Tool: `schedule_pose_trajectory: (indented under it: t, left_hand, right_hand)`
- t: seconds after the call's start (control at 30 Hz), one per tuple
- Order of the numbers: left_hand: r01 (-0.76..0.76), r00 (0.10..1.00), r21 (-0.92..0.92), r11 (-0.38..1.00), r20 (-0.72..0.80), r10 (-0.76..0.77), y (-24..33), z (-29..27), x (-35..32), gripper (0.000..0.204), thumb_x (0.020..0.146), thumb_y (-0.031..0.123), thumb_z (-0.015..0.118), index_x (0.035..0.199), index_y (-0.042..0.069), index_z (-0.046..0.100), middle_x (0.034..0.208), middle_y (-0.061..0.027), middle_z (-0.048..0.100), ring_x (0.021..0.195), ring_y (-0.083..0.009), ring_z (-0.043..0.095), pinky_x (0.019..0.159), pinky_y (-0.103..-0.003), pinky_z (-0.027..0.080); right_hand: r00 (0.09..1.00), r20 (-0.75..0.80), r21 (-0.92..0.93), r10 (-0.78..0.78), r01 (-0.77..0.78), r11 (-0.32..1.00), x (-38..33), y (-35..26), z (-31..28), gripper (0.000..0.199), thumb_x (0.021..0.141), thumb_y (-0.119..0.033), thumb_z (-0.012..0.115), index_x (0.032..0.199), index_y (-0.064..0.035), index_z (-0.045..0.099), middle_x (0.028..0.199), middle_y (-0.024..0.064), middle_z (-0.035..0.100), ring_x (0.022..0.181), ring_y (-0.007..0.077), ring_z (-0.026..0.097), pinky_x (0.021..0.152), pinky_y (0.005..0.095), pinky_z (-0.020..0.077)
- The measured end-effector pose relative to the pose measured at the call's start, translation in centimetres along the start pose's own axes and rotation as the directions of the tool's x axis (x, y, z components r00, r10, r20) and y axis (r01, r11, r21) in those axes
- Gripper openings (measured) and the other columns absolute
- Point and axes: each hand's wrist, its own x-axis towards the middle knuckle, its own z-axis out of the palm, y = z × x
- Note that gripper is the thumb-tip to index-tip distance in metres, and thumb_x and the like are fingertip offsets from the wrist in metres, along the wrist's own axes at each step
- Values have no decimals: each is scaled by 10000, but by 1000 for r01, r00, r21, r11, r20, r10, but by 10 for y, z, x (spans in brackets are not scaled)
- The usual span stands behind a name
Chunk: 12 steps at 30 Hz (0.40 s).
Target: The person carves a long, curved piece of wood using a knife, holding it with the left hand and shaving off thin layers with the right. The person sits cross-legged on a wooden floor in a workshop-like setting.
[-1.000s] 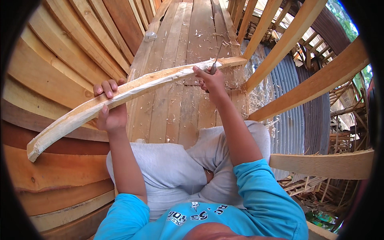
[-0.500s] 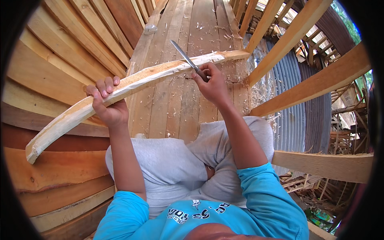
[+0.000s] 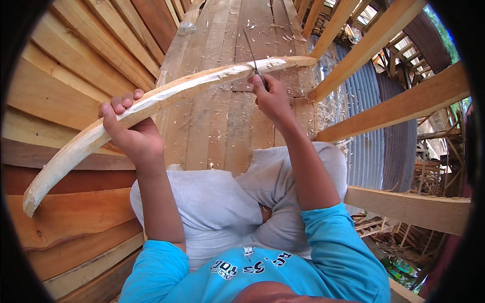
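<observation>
A long pale wooden pole [image 3: 197, 81], its bark shaved off, slants across in front of me from the lower left to the far right. My left hand [image 3: 132, 126] is wrapped around it left of the middle, thumb on the near side and fingertips over the far edge. In my right hand [image 3: 273, 98] is a knife [image 3: 252, 52], gripped by its dark handle. Its thin blade, seen nearly edge-on, crosses the pole toward the far end and points away from me. The pole's far tip meets a wooden post at the right.
Wood shavings lie on the plank floor [image 3: 202, 131]. A plank wall [image 3: 65, 76] stands close on my left. To the right are slanted wooden bars [image 3: 394, 103], with corrugated metal sheets [image 3: 366, 141] beyond them. A small clear container [image 3: 186, 28] sits far ahead by the wall.
The knife has moved right along the pole and its blade has turned edge-on. The pole has rolled and its near end has shifted down and left, with my left hand still around it.
</observation>
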Motion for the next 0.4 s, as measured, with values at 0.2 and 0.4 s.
schedule_pose_trajectory:
  t: [0.2,0.4]
  left_hand:
    - [4,1000,-13,1000,-14,-4,-4,-9,8,290,918,273,592,752,141,394,744,26,436,782,-115,458,868,-347,430]
    - [38,880,-170,985,472,48,-7,-43,22,471,818,369,694,1194,123,551,917,-9,455,1013,-169,456,1052,-485,322]
  right_hand:
    - [998,15,57,68,-68,996,7,5,5,371,981,-305,495,980,31,652,654,44,540,634,110,478,603,313,407]
    - [998,-37,-27,46,-47,999,9,7,9,376,978,-321,505,1002,25,651,775,134,665,711,206,605,680,344,452]
